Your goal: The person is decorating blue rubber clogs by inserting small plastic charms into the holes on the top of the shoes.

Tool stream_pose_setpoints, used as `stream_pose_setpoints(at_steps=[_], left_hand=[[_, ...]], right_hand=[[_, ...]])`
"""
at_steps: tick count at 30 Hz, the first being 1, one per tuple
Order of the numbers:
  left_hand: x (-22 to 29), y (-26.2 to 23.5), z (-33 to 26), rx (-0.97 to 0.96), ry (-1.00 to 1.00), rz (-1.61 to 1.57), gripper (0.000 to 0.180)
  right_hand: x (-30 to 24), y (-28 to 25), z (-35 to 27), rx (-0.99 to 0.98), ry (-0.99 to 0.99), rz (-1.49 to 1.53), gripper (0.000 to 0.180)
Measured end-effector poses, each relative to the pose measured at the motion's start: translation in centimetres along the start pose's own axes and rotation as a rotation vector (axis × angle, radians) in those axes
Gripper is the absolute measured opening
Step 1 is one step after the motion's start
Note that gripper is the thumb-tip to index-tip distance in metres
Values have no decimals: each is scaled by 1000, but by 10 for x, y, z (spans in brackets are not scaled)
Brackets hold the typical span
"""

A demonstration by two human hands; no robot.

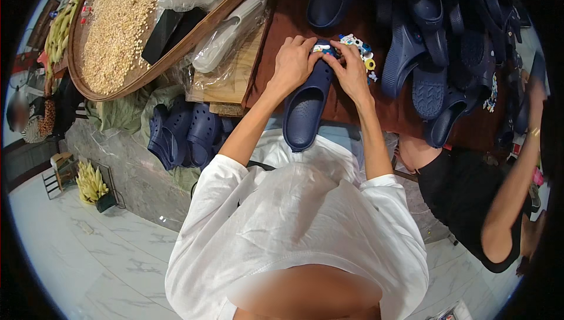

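Observation:
A navy blue clog [306,111] lies in front of me, its toe on the brown table and its heel toward my lap. My left hand [294,63] grips the toe from the left, thumb and fingers bent over it. From the other side my right hand [351,68] pinches at the same spot. Between the fingertips sits a small blue, white and yellow charm [322,48] on the toe, partly covered by my fingers. A loose pile of colourful charms [363,50] lies just beyond my right hand.
Navy clogs [427,91] are heaped on the table at right, more [179,132] at lower left. A woven tray [106,96] of kernels, a bagged white shoe [226,38] and a wooden board [235,88] stand left. A person in black [464,196] sits at right.

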State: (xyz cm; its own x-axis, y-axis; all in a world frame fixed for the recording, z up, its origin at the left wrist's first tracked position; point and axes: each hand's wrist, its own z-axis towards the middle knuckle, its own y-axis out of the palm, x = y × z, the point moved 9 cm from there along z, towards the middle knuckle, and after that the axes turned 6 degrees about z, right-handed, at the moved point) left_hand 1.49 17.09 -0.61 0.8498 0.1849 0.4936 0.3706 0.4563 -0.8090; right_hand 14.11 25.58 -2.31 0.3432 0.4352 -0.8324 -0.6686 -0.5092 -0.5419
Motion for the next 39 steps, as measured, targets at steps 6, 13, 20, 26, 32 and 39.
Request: stream_pose_setpoints(at_steps=[6,13,20,26,32,39], left_hand=[[10,-2,9,-26,95,102,27],[8,-3,7,74,140,7,18],[5,-4,6,83,73,-91,15],[-12,1,-9,26,-101,-314,31],[-35,20,-21,38,-228,-420,67],[-33,21,-19,-7,-197,-393,66]], right_hand=[[0,1,-1,32,-20,-2,47],[-6,6,-1,41,-72,-71,43],[-13,8,7,62,-90,-107,43],[-21,13,18,-121,-144,-128,41],[-22,26,24,-205,-275,-70,34],[-32,25,23,-62,-307,-128,23]])
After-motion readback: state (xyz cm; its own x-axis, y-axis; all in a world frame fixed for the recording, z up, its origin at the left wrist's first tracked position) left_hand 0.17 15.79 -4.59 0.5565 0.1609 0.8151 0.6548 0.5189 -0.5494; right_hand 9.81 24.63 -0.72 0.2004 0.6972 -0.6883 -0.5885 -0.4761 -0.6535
